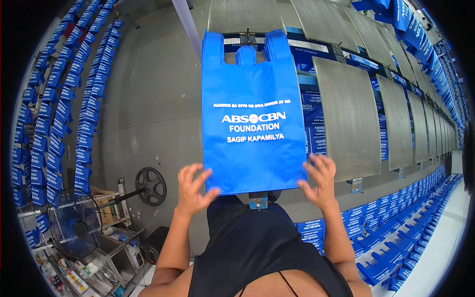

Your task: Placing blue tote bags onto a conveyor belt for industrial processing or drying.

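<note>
A blue tote bag (252,166) with white printing lies flat in front of me, its handle loops at the far end around a small metal bracket (247,38). It covers the metal plate beneath it almost wholly. At the bag's near left corner is my left hand (192,188), fingers apart, thumb tip over the edge. My right hand (320,181) is at the near right corner in the same way, fingers spread and thumb by the edge. Neither hand appears to grip the cloth, though light contact at the corners cannot be ruled out.
Bare metal plates (346,119) on brackets run in rows to the right. Strings of blue bags hang at the left (91,109) and upper right. More bags (386,262) lie in rows at lower right. A black fan (76,222) and a black handwheel (151,186) stand left.
</note>
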Available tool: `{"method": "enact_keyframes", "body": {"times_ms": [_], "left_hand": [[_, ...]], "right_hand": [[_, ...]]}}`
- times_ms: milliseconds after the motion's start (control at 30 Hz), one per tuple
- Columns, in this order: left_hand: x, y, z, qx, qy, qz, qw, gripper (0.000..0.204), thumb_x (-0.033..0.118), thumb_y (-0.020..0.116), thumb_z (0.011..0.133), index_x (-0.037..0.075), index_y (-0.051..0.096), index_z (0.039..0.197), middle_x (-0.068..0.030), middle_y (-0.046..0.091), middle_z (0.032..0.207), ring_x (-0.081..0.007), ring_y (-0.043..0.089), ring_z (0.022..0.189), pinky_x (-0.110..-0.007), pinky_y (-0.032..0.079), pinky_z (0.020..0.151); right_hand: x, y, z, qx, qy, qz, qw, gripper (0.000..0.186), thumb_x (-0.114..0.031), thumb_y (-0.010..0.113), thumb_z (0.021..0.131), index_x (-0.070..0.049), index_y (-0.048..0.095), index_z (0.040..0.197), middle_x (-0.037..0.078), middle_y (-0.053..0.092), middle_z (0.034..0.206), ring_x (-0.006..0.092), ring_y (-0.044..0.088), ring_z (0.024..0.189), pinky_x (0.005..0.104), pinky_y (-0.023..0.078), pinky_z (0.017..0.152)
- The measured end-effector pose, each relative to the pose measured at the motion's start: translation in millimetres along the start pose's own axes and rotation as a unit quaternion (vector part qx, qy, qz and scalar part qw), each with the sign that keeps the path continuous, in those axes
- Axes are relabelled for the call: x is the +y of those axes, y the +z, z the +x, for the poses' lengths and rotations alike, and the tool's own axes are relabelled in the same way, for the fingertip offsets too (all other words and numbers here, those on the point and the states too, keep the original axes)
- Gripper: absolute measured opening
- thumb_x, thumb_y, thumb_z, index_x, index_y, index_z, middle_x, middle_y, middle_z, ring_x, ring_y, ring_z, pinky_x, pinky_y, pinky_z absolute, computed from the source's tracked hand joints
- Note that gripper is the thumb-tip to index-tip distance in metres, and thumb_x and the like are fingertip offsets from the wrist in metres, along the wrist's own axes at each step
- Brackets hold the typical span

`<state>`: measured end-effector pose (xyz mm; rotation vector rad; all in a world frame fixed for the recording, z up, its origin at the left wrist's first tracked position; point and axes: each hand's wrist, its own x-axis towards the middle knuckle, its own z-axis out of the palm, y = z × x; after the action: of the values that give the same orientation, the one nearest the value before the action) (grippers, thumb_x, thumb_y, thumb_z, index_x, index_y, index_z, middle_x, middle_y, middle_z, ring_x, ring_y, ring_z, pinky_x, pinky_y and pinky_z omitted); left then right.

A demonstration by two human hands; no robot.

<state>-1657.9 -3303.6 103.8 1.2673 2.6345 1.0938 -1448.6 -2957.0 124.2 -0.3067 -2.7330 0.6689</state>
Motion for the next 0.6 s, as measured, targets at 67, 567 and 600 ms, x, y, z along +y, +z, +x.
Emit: {"method": "enact_keyframes", "body": {"times_ms": [67, 567, 600], "left_hand": [[-6, 13, 25, 0.012, -0.004, 0.028, 1.000, 0.062, 0.048, 0.079, 0.085, 0.012, 0.066, 0.135, -0.0144, 0.053, 0.146, -0.0405, 0.045, 0.136, -0.059, 0.036, 0.112], [-57, 70, 33, 0.024, -0.252, -0.164, 0.953, 0.091, 0.037, 0.076, 0.094, 0.003, 0.027, 0.163, -0.0239, 0.033, 0.165, -0.0373, 0.033, 0.153, -0.045, 0.027, 0.125], [-59, 74, 29, 0.001, -0.277, -0.264, 0.924, 0.091, 0.032, 0.075, 0.096, 0.002, 0.023, 0.164, -0.0219, 0.035, 0.165, -0.0346, 0.036, 0.151, -0.043, 0.029, 0.124]], "right_hand": [[1, 12, 21, 0.023, 0.005, -0.049, 0.999, 0.062, -0.051, 0.075, 0.088, -0.014, 0.065, 0.138, 0.012, 0.051, 0.155, 0.0387, 0.039, 0.146, 0.0631, 0.025, 0.116], [22, 80, 8, -0.035, 0.190, 0.005, 0.981, 0.090, -0.059, 0.065, 0.096, -0.011, 0.030, 0.164, 0.027, 0.026, 0.167, 0.0503, 0.023, 0.154, 0.0650, 0.020, 0.122], [24, 84, 4, -0.024, 0.211, 0.066, 0.975, 0.090, -0.057, 0.066, 0.097, -0.010, 0.029, 0.164, 0.029, 0.027, 0.166, 0.0511, 0.026, 0.153, 0.0619, 0.023, 0.122]]}}
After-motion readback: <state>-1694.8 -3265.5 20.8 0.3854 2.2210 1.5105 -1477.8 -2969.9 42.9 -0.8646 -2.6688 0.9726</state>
